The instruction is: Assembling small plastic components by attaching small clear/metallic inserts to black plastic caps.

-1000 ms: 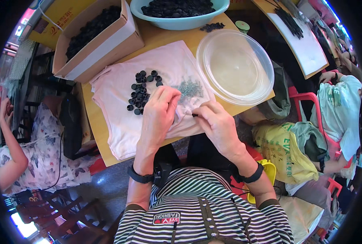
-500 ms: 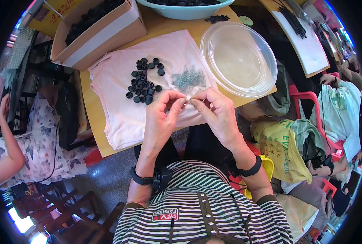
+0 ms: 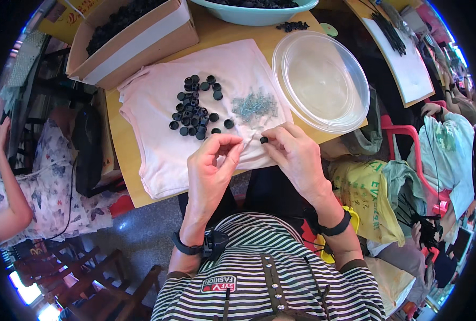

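Note:
My right hand point(image 3: 298, 156) pinches a small round black cap point(image 3: 264, 140) between thumb and fingertips above the pale pink cloth point(image 3: 160, 155). Across from it, my left hand point(image 3: 212, 162) has its thumb and forefinger pressed together. Whatever those fingertips may hold is too small to make out. A loose heap of similar black caps point(image 3: 193, 109) lies on the cloth ahead of my left hand, with a few strays close to its fingers. Ahead of my right hand is a pile of small silvery metal pieces point(image 3: 255, 105).
A cardboard box point(image 3: 136, 51) of black parts stands at the far left, and a pale blue basin point(image 3: 254, 15) of black parts at the back. Clear round plastic lids point(image 3: 323, 80) lie right of the cloth. Other people sit on both sides, and a yellow bag point(image 3: 358, 198) is at right.
My hands have moved slightly apart, and a black cap now shows in my right fingertips. Two stray caps near my left fingers have come into sight. The view has shifted a little.

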`<state>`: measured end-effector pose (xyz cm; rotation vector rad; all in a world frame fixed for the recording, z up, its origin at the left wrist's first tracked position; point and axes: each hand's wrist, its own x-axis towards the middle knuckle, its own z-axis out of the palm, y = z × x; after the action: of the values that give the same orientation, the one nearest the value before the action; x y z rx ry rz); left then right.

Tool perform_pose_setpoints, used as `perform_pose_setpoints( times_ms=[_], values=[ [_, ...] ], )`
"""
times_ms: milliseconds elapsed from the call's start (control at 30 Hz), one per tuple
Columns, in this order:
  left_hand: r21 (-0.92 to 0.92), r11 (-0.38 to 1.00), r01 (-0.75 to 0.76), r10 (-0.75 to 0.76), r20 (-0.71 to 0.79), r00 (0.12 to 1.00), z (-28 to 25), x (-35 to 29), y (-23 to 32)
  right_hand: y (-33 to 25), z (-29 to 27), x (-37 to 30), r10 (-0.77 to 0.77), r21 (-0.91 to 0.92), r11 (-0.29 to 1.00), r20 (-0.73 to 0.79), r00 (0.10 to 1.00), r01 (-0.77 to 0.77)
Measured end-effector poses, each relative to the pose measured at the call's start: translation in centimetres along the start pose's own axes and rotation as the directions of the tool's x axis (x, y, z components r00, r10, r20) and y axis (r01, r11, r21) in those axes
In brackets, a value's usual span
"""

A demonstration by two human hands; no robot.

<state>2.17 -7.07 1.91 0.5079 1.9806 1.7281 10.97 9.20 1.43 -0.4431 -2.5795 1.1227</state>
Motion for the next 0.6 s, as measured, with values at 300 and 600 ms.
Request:
perform_pose_setpoints(
  times_ms=[300, 600],
  values=[
    [-0.091, 0.992, -0.083, 0.088, 0.048, 0.995, 0.4, -0.9, 1.6, -0.9, -1.4, -0.3, 0.280, 0.721, 0.541, 0.331, 0.901, -0.433],
    [0.131, 0.944, -0.304, 0.309, -0.021, 0.951, 0.8, -1.0, 2.6, -0.7, -1.4, -0.4, 0.144, 0.836, 0.039, 0.538, 0.831, -0.548]
  ],
)
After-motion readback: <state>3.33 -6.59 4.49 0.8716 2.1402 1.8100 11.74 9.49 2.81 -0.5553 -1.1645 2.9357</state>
